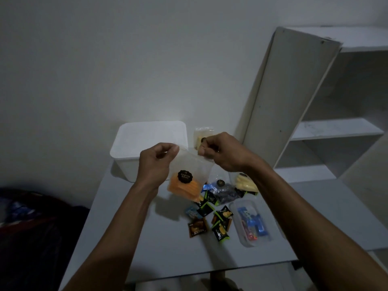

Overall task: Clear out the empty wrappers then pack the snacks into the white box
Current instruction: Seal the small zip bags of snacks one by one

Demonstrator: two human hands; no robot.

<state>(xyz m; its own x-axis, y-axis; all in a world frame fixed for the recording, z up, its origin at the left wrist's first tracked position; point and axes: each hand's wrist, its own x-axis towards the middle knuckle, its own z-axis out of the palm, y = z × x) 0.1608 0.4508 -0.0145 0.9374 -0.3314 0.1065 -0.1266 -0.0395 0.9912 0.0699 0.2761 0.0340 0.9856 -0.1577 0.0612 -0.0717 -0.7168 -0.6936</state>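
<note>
A clear pouch of orange snacks [185,184] is held up above the tabletop [147,238], pinched at its top edge by both hands: the left hand [156,160] is closed on the left corner, the right hand [218,153] on the right corner. The pouch hangs just in front of the white box [134,143], which stands at the far edge with its lid on, as far as can be told in the dim light.

The step in hand appears to be checking or sealing the pouch before packing. It is best done by keeping the top edge taut between the two pinches, so that the strip can be pressed shut along its whole length and nothing spills. The lid is probably to be taken off before the pouch is lowered in flat.

Small dark sachets [218,225], a pale-yellow snack pouch [244,183] and a clear tub [251,223] lie on the tabletop, near the hands.
</note>
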